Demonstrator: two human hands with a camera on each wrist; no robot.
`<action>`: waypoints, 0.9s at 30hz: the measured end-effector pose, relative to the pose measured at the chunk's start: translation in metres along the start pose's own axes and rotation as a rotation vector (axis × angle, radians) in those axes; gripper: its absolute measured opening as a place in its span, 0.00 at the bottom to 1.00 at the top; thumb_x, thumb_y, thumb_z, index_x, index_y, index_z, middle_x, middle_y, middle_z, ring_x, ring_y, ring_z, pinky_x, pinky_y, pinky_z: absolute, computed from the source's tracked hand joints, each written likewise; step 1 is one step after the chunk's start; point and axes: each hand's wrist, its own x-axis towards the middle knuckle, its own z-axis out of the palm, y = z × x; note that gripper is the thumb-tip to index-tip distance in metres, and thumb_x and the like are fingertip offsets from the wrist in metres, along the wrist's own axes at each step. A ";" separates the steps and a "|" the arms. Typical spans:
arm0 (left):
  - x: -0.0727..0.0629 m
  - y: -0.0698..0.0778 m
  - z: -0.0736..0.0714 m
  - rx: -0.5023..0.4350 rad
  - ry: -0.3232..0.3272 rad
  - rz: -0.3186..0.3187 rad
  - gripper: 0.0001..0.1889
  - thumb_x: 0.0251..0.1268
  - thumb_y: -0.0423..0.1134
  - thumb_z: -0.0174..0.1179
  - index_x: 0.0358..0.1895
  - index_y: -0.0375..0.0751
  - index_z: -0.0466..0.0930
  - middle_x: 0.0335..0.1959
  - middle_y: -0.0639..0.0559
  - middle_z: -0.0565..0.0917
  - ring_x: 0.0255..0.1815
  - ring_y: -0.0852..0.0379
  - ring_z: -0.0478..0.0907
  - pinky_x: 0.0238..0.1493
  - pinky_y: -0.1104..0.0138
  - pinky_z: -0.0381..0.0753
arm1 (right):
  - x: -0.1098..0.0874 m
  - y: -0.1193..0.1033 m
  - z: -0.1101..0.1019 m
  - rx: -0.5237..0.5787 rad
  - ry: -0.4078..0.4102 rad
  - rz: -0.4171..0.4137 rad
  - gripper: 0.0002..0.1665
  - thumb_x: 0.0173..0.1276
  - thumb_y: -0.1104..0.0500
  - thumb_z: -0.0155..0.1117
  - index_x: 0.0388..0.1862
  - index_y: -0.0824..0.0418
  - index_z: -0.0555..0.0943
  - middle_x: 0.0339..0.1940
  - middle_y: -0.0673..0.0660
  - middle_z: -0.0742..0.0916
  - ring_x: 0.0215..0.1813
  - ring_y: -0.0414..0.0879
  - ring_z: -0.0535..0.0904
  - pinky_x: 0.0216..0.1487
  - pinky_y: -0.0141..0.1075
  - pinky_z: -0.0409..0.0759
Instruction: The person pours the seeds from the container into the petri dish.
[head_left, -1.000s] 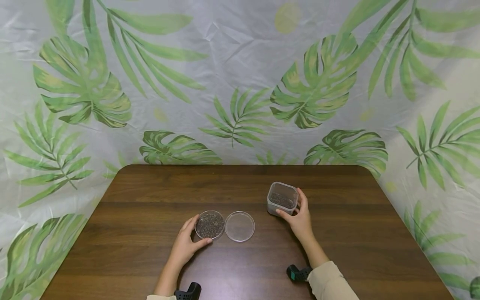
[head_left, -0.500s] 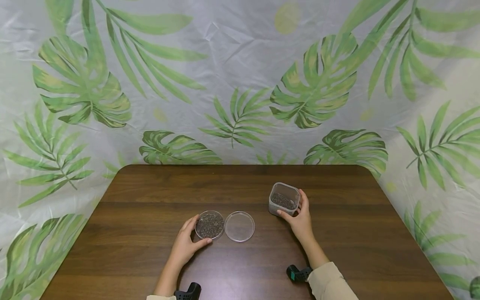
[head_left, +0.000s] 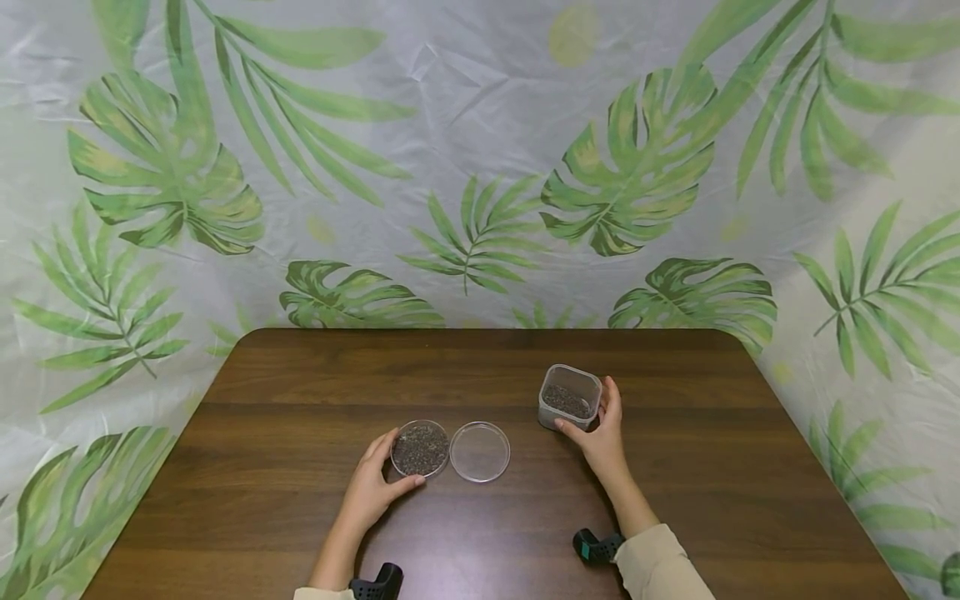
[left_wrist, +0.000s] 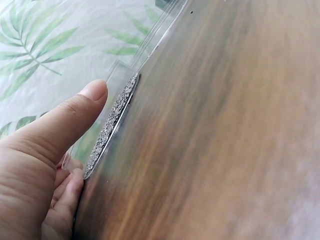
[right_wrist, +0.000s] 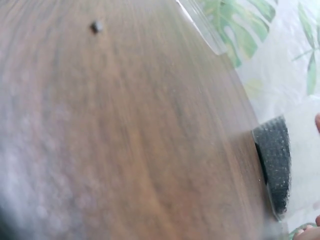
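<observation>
My left hand (head_left: 367,490) holds a round clear petri dish (head_left: 395,465) by its edge, thumb at the near side and fingers at the far left. Dark grey granules (head_left: 420,448) cover the dish's floor; the left wrist view shows them as a thin layer (left_wrist: 112,125) below the rim. Against the dish's right side lies a clear round lid (head_left: 480,452). Farther back, my right hand (head_left: 604,442) grips a square see-through plastic tub (head_left: 573,381) between thumb and fingers. More dark granules (right_wrist: 274,165) lie in its bottom, heaped to one side in the right wrist view.
A brown wooden table (head_left: 300,367) bears everything, its far edge meeting a leaf-print curtain (head_left: 480,167). One small dark crumb (right_wrist: 96,26) lies on the tabletop in the right wrist view. Black wrist devices (head_left: 596,547) sit on both forearms.
My right hand has shifted the tub very slightly to the right. The left hand, the dish and the lid have stayed in place.
</observation>
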 end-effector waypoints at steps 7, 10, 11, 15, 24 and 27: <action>0.001 0.000 0.001 -0.001 -0.008 -0.011 0.47 0.35 0.49 0.73 0.63 0.33 0.63 0.58 0.36 0.67 0.59 0.40 0.64 0.57 0.48 0.62 | -0.002 -0.025 0.003 0.006 0.033 0.026 0.60 0.47 0.70 0.71 0.70 0.64 0.42 0.68 0.65 0.52 0.69 0.53 0.45 0.67 0.42 0.43; 0.001 -0.001 0.001 0.000 -0.007 -0.010 0.47 0.35 0.49 0.73 0.63 0.33 0.63 0.58 0.36 0.67 0.58 0.40 0.64 0.56 0.48 0.63 | -0.002 -0.030 0.004 0.003 0.047 0.012 0.60 0.46 0.71 0.71 0.70 0.65 0.42 0.69 0.64 0.51 0.70 0.52 0.43 0.67 0.41 0.43; 0.001 -0.001 0.001 0.000 -0.006 -0.009 0.47 0.35 0.49 0.73 0.63 0.33 0.63 0.58 0.36 0.68 0.58 0.40 0.65 0.56 0.48 0.63 | -0.002 -0.031 0.005 0.002 0.055 -0.001 0.60 0.45 0.71 0.71 0.70 0.66 0.43 0.69 0.64 0.51 0.70 0.52 0.43 0.67 0.42 0.44; 0.001 -0.001 0.001 -0.005 -0.009 -0.008 0.47 0.35 0.49 0.73 0.63 0.33 0.63 0.58 0.36 0.68 0.58 0.40 0.65 0.56 0.49 0.63 | -0.003 -0.037 0.007 -0.006 0.088 -0.066 0.59 0.44 0.72 0.72 0.69 0.68 0.46 0.68 0.66 0.53 0.69 0.54 0.45 0.67 0.45 0.45; 0.000 -0.001 -0.001 -0.011 -0.026 -0.025 0.47 0.36 0.50 0.73 0.63 0.33 0.62 0.59 0.36 0.67 0.59 0.40 0.63 0.57 0.49 0.62 | -0.008 -0.051 0.015 -0.029 0.082 -0.097 0.58 0.43 0.70 0.73 0.69 0.64 0.48 0.67 0.61 0.56 0.67 0.52 0.51 0.64 0.47 0.52; 0.000 -0.001 -0.001 -0.011 -0.026 -0.023 0.47 0.36 0.50 0.73 0.63 0.33 0.62 0.59 0.36 0.67 0.59 0.40 0.64 0.57 0.49 0.62 | -0.010 -0.055 0.018 -0.053 0.061 -0.114 0.59 0.42 0.69 0.74 0.69 0.62 0.50 0.66 0.60 0.58 0.63 0.53 0.57 0.59 0.50 0.57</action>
